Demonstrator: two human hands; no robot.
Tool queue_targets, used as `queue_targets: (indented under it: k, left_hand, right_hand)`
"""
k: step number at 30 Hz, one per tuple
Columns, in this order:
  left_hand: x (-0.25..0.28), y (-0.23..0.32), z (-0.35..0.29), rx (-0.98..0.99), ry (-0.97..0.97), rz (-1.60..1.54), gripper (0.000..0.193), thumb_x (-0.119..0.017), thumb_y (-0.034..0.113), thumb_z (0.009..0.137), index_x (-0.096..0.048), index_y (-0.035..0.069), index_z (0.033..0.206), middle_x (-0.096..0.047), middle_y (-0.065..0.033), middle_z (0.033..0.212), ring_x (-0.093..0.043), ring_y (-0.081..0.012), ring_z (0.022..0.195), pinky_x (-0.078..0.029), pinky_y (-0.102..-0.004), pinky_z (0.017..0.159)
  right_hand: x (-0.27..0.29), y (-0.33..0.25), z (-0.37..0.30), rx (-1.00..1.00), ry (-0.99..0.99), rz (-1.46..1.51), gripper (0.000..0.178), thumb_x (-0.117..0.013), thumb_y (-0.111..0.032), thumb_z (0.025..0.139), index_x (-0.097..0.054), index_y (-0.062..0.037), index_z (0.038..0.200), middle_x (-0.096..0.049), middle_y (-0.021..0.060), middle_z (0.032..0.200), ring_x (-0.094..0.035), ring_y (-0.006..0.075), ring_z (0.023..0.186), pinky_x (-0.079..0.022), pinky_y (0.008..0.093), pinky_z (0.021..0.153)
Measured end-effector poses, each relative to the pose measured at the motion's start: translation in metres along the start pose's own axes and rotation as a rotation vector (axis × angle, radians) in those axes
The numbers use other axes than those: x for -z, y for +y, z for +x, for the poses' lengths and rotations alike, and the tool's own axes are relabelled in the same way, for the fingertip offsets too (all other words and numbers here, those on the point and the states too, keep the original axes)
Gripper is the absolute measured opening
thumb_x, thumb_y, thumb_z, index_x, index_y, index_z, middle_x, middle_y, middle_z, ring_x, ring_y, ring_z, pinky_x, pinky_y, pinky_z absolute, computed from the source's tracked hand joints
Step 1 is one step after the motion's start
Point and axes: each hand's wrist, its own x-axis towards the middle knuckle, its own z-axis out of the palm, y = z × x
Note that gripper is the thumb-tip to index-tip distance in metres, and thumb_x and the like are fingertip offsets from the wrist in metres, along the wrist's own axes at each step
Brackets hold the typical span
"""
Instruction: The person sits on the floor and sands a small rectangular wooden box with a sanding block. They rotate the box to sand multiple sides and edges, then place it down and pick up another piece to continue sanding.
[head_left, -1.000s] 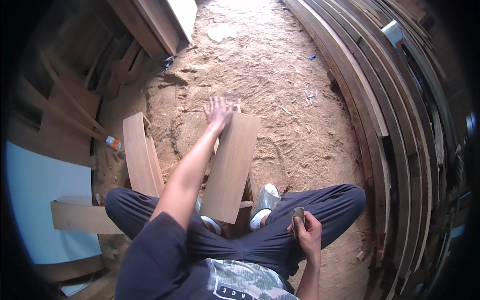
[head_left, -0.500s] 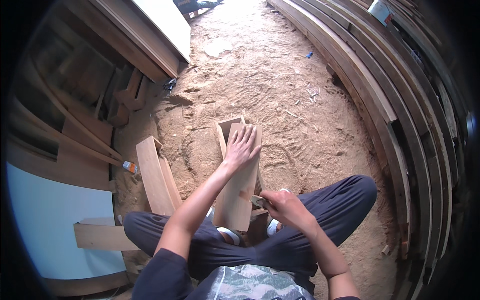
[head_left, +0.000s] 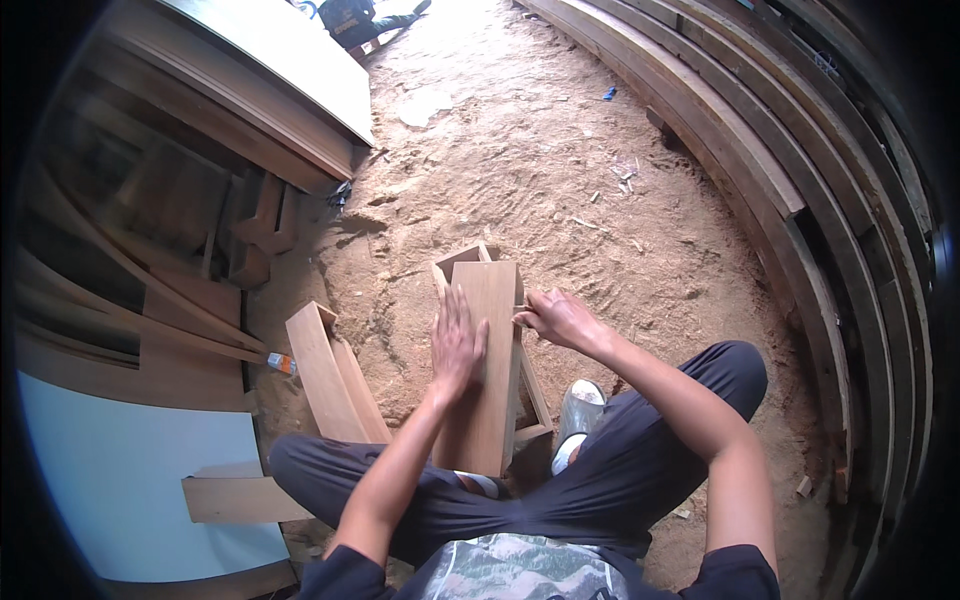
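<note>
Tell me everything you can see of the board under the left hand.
The board is a long, narrow, flat rectangle of what looks like light brown wood, with a plain upper face. It points away from the person, over an open wooden frame that shows past its far end and right side. The left hand lies flat across its left edge, fingers toward the far end. The right hand is curled at its right edge, near that end; exact contact is unclear.

Smooth matt wooden board [head_left: 492,380], rough sawdust-covered floor [head_left: 480,180], matt cloth trousers [head_left: 640,470]; smooth panel [head_left: 140,450]
</note>
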Motion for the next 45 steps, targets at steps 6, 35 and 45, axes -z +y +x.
queue_targets:
  k: [6, 35, 45]
  left_hand:
    - [0.051, 0.035, -0.1, -0.037, -0.28, 0.137, 0.086, -0.055, 0.05, 0.11, -0.022, 0.005, 0.175, -0.019, -0.0193, 0.183, -0.017, -0.0401, 0.169, -0.018, -0.0609, 0.133]
    - [0.069, 0.022, -0.187, 0.389, -0.089, -0.269, 0.111, -0.089, 0.046, 0.087, -0.03, 0.006, 0.173, -0.046, -0.0256, 0.169, -0.052, -0.0445, 0.15, -0.046, -0.0504, 0.121]
    - [0.048, 0.031, -0.176, 0.326, 0.005, -0.404, 0.108, -0.091, 0.041, 0.087, -0.034, 0.01, 0.173, -0.05, -0.0248, 0.166, -0.055, -0.0437, 0.148, -0.047, -0.0503, 0.12]
  right_hand:
    - [-0.031, 0.034, 0.058, -0.054, 0.115, 0.208, 0.036, -0.073, -0.027, 0.107, -0.059, -0.0028, 0.084, -0.066, 0.0087, 0.062, -0.055, 0.0136, 0.043, -0.041, 0.0314, 0.036]
    - [-0.033, 0.043, 0.118, -0.343, 0.048, 0.369, 0.06, -0.081, -0.05, 0.092, -0.067, 0.0005, 0.063, -0.066, 0.0166, 0.057, -0.066, 0.0252, 0.055, -0.051, 0.0472, 0.053]
    - [-0.043, 0.071, 0.134, -0.387, 0.095, 0.28, 0.052, -0.079, -0.043, 0.098, -0.071, 0.0077, 0.098, -0.073, 0.0275, 0.087, -0.075, 0.0346, 0.079, -0.059, 0.0522, 0.071]
